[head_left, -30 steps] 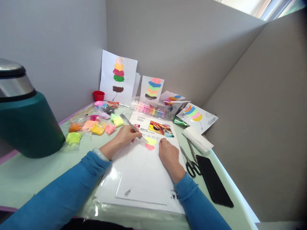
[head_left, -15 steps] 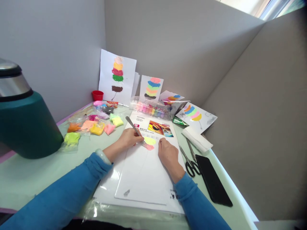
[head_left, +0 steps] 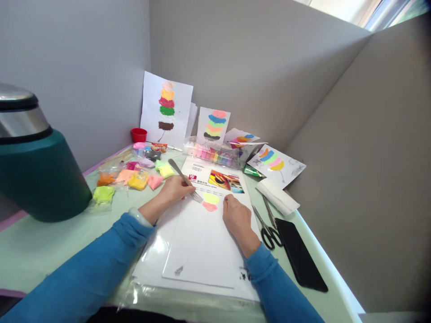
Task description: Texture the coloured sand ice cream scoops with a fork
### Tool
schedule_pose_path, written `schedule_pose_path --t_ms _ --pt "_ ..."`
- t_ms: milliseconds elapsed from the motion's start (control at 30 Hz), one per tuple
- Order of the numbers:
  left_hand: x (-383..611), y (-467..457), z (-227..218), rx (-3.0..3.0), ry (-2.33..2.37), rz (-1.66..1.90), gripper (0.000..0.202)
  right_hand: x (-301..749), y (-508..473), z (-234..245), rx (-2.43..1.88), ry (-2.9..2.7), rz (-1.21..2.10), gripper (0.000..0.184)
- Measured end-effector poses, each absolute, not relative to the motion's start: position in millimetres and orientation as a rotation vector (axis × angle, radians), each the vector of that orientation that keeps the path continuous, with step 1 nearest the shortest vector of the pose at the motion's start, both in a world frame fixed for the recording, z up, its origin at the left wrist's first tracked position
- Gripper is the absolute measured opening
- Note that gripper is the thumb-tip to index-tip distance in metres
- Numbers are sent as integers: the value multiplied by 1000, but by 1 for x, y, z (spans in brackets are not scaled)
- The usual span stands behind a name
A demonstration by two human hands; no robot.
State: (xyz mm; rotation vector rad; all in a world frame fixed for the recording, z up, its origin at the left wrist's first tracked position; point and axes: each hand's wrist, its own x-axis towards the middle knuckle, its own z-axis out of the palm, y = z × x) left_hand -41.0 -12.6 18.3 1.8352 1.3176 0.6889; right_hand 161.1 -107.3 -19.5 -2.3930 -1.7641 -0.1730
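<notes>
My left hand (head_left: pixel 175 188) pinches a metal fork (head_left: pixel 180 171), its tines pointing down and right, just left of the clay. On the white sheet (head_left: pixel 198 246) lie a yellow clay patch (head_left: pixel 211 198) and, below it, a pink clay patch (head_left: pixel 209 207) with grooved lines. Thin pencil lines run down from them. My right hand (head_left: pixel 236 217) rests on the sheet to the right of the patches, fingers curled in; whether anything is between them is hidden. Beneath the sheet is a larger white pad in clear plastic (head_left: pixel 148 273).
Bags of coloured clay (head_left: pixel 138 180) and a green bottle (head_left: pixel 43 175) stand left. Scissors (head_left: pixel 271 235), a black phone (head_left: pixel 301 255) and folded tissue (head_left: pixel 278 196) lie right. A clear box of clay (head_left: pixel 215 153) and finished pictures (head_left: pixel 167 107) are at the back.
My left hand has drawn the fork up and left, so its tines have moved off the pink clay. The right hand has stayed in place beside the patches.
</notes>
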Motion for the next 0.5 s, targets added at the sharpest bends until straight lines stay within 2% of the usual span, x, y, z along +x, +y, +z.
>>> schedule_pose_path --t_ms 200,500 --pt "-30 -18 13 1863 1192 649 24 161 -108 -21 -2377 -1778 -204 20" --pt "-25 -21 8 1902 1197 627 24 160 -109 -20 -2383 -1776 -184 19"
